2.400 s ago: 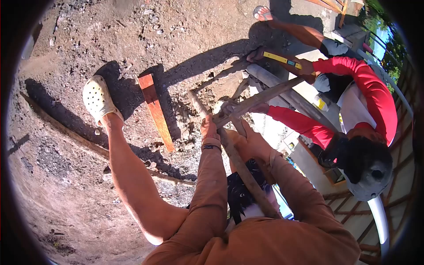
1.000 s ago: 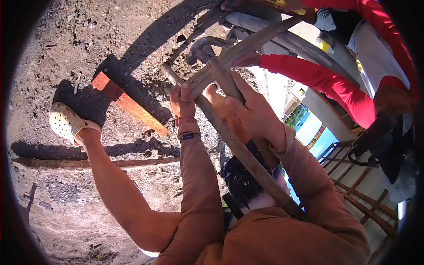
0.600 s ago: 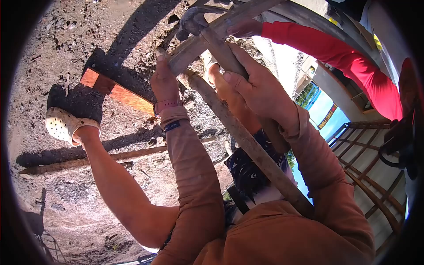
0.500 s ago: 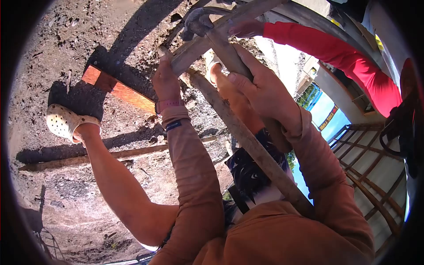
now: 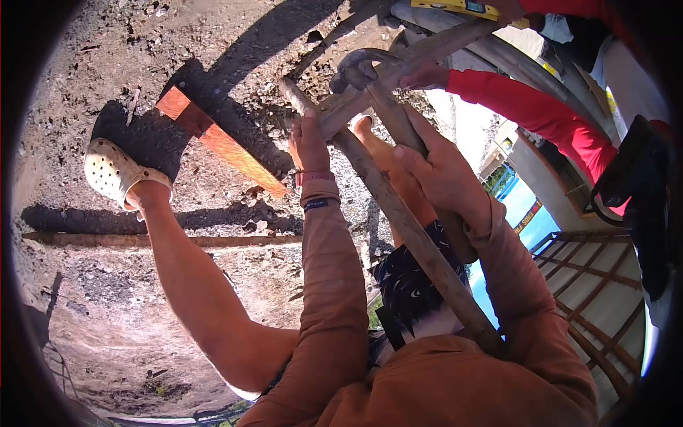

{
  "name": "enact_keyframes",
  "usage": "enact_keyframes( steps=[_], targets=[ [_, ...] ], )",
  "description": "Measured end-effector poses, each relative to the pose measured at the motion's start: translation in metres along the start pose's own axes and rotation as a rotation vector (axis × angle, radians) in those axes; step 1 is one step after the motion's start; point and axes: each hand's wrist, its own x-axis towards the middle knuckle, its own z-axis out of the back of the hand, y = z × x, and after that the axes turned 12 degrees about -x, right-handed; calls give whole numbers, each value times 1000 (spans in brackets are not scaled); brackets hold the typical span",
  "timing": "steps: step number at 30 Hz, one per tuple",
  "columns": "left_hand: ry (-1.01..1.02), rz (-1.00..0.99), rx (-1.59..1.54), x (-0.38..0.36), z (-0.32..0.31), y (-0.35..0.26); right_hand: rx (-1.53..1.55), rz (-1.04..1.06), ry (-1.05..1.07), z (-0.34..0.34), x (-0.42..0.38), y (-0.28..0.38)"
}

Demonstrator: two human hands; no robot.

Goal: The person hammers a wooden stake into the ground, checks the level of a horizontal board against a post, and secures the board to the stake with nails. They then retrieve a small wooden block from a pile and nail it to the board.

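Observation:
My left hand (image 5: 309,147), with a band at its wrist, is closed around the near end of a wooden board (image 5: 448,48), where a long round pole (image 5: 398,206) crosses it. My right hand (image 5: 448,171) grips a claw hammer (image 5: 390,107) by its handle. The hammer's metal head overlaps the board in this view. A co-worker's hand (image 5: 427,75) in a red sleeve is at the same board, farther along. Another hand (image 5: 509,8) at the top edge is by a yellow spirit level (image 5: 466,7).
A reddish wooden plank (image 5: 228,149) lies on the rough ground beside my foot in a cream clog (image 5: 110,171). A long thin strip (image 5: 213,240) lies across the ground. At right stand a dark strapped object (image 5: 633,178) and a wall with wooden framing (image 5: 597,285).
The view has shifted, so my hands, hammer and board appear farther right and lower. The yellow spirit level and another hand have come into view at the top. Both my grips stay the same.

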Motion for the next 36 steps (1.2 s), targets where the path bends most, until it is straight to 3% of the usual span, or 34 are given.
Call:
enact_keyframes(
  steps=[5,9,13,16,25,36],
  targets=[
    [-60,94,-305,-14,-17,-12,-21,169,-147,-14,3,-13],
    [-31,75,-273,-13,-15,-13,-16,236,-129,-16,-1,-8],
    [-145,58,-321,-6,-22,-10,44,184,-23,-16,6,-7],
    [-146,20,-371,-2,-18,3,-41,297,-73,-14,8,-6],
    [-158,44,-494,-16,-28,-10,-94,257,-80,-5,22,-10],
    [-84,15,-401,-15,-34,-4,-150,305,-108,-15,27,-13]
  ],
)
